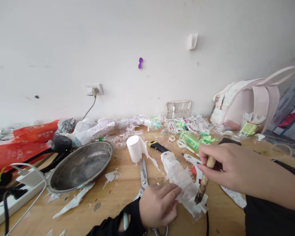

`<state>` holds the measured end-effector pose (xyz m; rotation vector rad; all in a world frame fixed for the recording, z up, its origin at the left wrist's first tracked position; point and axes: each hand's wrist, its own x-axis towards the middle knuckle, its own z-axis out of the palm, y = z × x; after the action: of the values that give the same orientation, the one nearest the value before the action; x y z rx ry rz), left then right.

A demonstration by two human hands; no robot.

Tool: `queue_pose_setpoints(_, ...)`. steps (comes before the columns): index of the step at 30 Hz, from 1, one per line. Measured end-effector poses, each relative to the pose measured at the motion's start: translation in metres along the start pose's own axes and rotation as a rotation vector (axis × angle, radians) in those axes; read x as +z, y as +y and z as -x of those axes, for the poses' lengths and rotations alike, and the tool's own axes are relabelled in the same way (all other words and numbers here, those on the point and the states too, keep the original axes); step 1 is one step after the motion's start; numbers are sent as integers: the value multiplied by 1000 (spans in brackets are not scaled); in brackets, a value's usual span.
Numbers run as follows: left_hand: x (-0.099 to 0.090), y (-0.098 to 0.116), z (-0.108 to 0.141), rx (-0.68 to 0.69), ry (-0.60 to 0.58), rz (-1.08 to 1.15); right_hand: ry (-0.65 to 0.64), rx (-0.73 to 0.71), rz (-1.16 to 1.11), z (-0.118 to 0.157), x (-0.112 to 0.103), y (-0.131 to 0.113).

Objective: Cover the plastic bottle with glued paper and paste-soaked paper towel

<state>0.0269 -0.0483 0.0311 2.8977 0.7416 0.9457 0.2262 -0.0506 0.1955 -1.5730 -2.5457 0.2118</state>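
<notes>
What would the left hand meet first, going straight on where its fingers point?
Most likely the white paper-wrapped piece, right by the fingertips of the left hand; whether they touch it is unclear.

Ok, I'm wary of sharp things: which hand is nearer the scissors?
Left hand partly covers the scissors; right hand is off to their right, holding a brush.

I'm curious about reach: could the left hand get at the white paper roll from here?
Probably yes. The left hand is by the paper-covered plastic, and only the scissors, lying low, seem to be between it and the white paper roll; nothing tall blocks it.
</notes>
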Motion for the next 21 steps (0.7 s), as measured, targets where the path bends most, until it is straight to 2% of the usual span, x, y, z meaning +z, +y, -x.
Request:
queue_pose_setpoints(5,0,0,1,-49,84,-38,-29,-59,-25,-4,6,-4)
queue_pose_setpoints(7,2,-1,2,-72,69,-44,-19,-56,-11,-7,8,-3)
queue_pose_setpoints(14,5,-3,0,-292,-265,-95,20,-63,60,-18,14,-3)
queue_pose_setpoints(21,5,-3,-4,-334,-388,-111,66,-31,37,-31,22,-3)
